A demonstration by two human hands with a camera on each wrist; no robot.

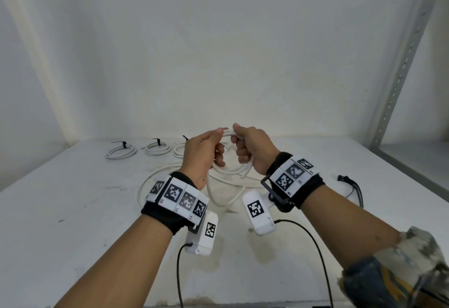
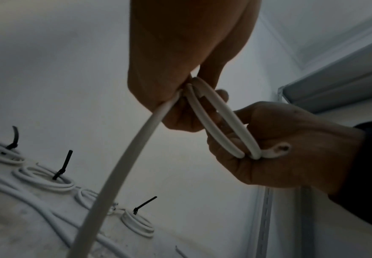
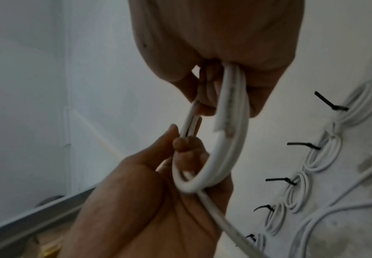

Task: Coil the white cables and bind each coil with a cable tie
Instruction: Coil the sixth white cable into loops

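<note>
Holding a partly wound white cable [image 1: 229, 135] above the table [image 1: 73, 205] with both hands. Left hand [image 1: 201, 153] pinching the loops between thumb and curled fingers [image 2: 180, 118]; right hand [image 1: 252, 148] gripping the far side of the same loops, fingers [image 3: 205, 97] wrapped round them. Trailing from below the left fingers down to the table: the loose length [image 2: 123, 162]. Lying beyond the fingertips: finished coils [image 1: 121, 151] bound with black ties [image 1: 120, 143]. Printed marking on the cable jacket blurring, unreadable.
</note>
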